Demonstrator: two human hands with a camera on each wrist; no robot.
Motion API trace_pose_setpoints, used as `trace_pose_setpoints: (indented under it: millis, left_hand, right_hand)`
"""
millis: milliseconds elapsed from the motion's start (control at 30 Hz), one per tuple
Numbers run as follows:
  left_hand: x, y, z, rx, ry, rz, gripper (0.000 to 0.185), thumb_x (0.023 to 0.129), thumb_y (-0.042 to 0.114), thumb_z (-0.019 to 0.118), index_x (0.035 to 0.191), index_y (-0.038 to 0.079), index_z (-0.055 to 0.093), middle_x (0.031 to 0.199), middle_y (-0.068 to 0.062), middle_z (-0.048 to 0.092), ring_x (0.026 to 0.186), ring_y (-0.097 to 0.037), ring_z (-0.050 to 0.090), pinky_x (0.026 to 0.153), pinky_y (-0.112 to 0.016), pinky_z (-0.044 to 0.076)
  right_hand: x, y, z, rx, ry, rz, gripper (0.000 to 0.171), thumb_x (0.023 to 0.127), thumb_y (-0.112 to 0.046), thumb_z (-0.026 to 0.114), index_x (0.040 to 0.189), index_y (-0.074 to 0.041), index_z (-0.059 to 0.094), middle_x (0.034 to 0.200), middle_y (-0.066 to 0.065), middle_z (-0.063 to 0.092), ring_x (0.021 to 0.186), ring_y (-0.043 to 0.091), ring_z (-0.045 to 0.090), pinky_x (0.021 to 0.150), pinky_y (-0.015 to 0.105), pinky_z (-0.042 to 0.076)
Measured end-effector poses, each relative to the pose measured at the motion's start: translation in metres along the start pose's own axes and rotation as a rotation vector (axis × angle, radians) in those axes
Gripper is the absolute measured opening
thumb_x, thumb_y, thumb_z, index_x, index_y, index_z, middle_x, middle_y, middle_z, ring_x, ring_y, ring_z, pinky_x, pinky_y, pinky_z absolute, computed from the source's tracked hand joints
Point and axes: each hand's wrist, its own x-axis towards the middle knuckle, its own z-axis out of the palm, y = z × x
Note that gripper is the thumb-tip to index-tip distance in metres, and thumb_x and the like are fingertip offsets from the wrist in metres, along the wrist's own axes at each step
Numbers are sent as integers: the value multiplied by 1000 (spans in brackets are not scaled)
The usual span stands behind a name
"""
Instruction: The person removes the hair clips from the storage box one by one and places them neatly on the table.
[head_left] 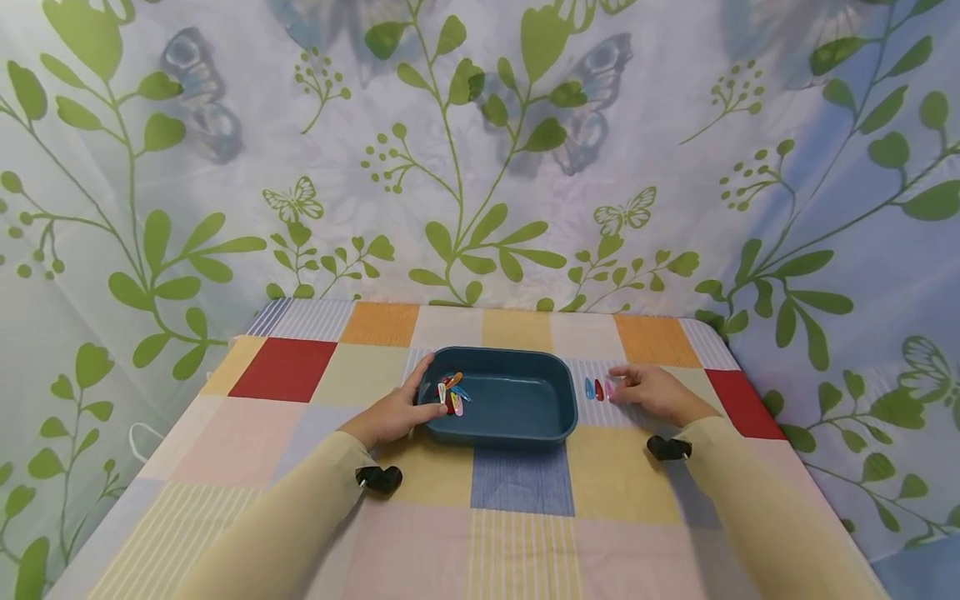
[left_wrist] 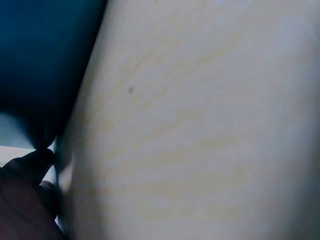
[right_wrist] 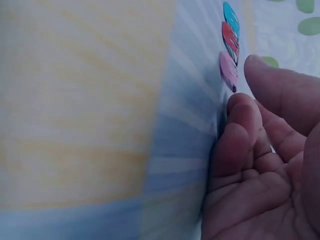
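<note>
The left hand (head_left: pixel 393 414) holds the edge of the blue tray (head_left: pixel 517 417), fingers curled over its rim. Some hair clips (head_left: pixel 452 393) already lie inside. The right hand (head_left: pixel 651 390) rests by three more clips (head_left: pixel 597 389) on the cloth (head_left: pixel 517 492), fingers loose, gripping nothing. The small flat clips could slip from the fingers, or get pushed away across the cloth.

The middle of the checked tablecloth (head_left: pixel 517 500) is taken up by the blue tray (head_left: pixel 517 417), whose left rim is gripped by the left hand (head_left: pixel 393 414). Just right of the tray, the narrow gap is filled by three hair clips (head_left: pixel 598 389) and the right hand (head_left: pixel 652 392) touching the pink one. Bare cloth is left in front of and behind the tray.
</note>
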Motion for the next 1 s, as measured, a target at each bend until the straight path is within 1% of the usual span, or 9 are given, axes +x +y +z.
trace_pose_setpoints:
  millis: [67, 133, 167, 267, 300, 333, 533, 767, 1000]
  left_hand:
    - [0, 1, 0, 3, -1, -4, 99, 97, 47, 71, 168, 47, 1, 164, -22, 36, 106, -48, 65, 103, -55, 48]
    - [0, 3, 0, 7, 4, -7, 99, 97, 47, 71, 167, 49, 2, 160, -20, 40, 97, -41, 64, 98, -49, 48]
    - [0, 4, 0, 2, 4, -7, 99, 97, 46, 72, 167, 49, 2, 160, -20, 40, 97, -41, 64, 99, -49, 48]
    - [-1, 5, 0, -18, 10, -3, 99, 97, 43, 72, 168, 46, 4, 165, -17, 37, 134, -35, 50, 116, -54, 39]
    - [-1, 6, 0, -24, 13, -1, 99, 97, 42, 72, 169, 44, 4, 169, -15, 31, 144, -34, 40, 120, -56, 34]
    - [0, 5, 0, -31, 12, -2, 99, 97, 42, 72, 169, 43, 4, 170, -15, 30, 148, -37, 37, 122, -59, 31]
    - [0, 3, 0, -13, 14, -6, 97, 97, 43, 72, 168, 47, 5, 171, -15, 27, 150, -39, 35, 123, -62, 30]
    - [2, -1, 0, 2, 17, 0, 97, 97, 45, 71, 167, 50, 4, 172, -17, 26, 153, -41, 33, 123, -64, 29]
    - [0, 2, -1, -12, 8, 7, 98, 97, 43, 72, 168, 46, 4, 172, -18, 25, 152, -40, 34, 124, -62, 28]
  right_hand:
    - [0, -4, -4, 22, 2, 7, 56, 97, -23, 73, 148, -4, 58, 105, 11, 67, 98, 25, 55, 74, 29, 46]
    - [0, -12, -9, 16, 29, 3, 54, 98, -23, 71, 147, -4, 59, 106, 10, 67, 96, 25, 56, 74, 28, 46]
    - [1, -16, -12, 13, 44, -10, 53, 99, -23, 71, 146, -3, 59, 106, 11, 68, 96, 25, 56, 75, 28, 47]
    - [1, -36, -18, -13, 83, -79, 51, 102, -24, 68, 147, -1, 58, 109, 13, 69, 98, 27, 59, 78, 30, 50]
    - [1, -43, -19, -19, 87, -98, 51, 103, -25, 68, 147, -3, 58, 111, 13, 70, 101, 28, 60, 80, 31, 50]
    - [2, -50, -20, -20, 85, -117, 50, 103, -25, 68, 148, -4, 58, 114, 13, 70, 104, 29, 62, 84, 34, 52]
    - [8, -96, -12, -27, 23, -179, 49, 103, -30, 68, 149, -14, 59, 125, 11, 70, 117, 30, 65, 95, 41, 52]
    - [13, -141, 10, 1, -53, -294, 48, 103, -17, 68, 149, -6, 60, 128, 16, 72, 120, 30, 68, 105, 49, 54]
    - [26, -166, 34, -15, -104, -349, 46, 102, -14, 70, 147, -8, 62, 131, 18, 71, 121, 30, 67, 106, 49, 54]
